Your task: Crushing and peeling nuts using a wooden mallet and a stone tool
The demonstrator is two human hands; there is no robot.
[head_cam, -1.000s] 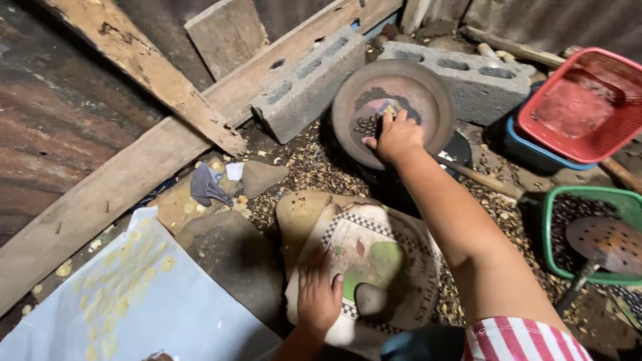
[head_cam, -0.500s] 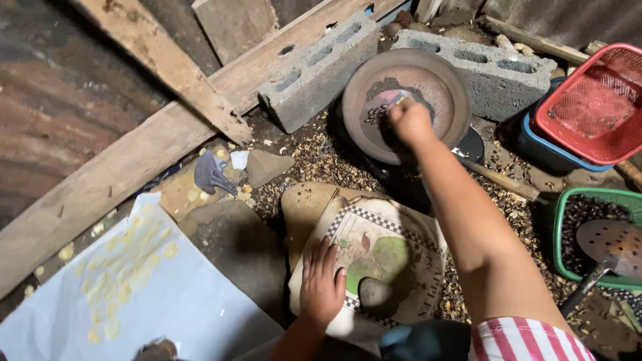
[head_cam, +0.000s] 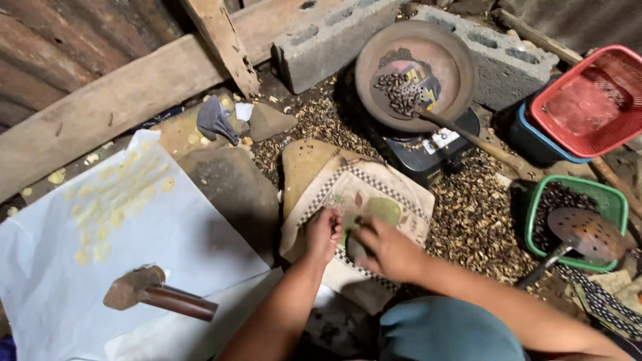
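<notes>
left hand (head_cam: 324,234) pinches the patterned cloth (head_cam: 364,200) on the flat stone (head_cam: 304,164), just left of the right hand (head_cam: 388,249), whose grip is closed on a small dark object (head_cam: 353,249) between both hands.

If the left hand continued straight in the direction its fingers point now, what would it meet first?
Probably the patterned cloth on the stone, under the left hand; beyond that, the dark stove under the round pan. Depth is unclear.

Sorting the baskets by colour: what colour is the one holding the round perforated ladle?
Green basket, with the rusty ladle resting in it; the head view shows it.
</notes>
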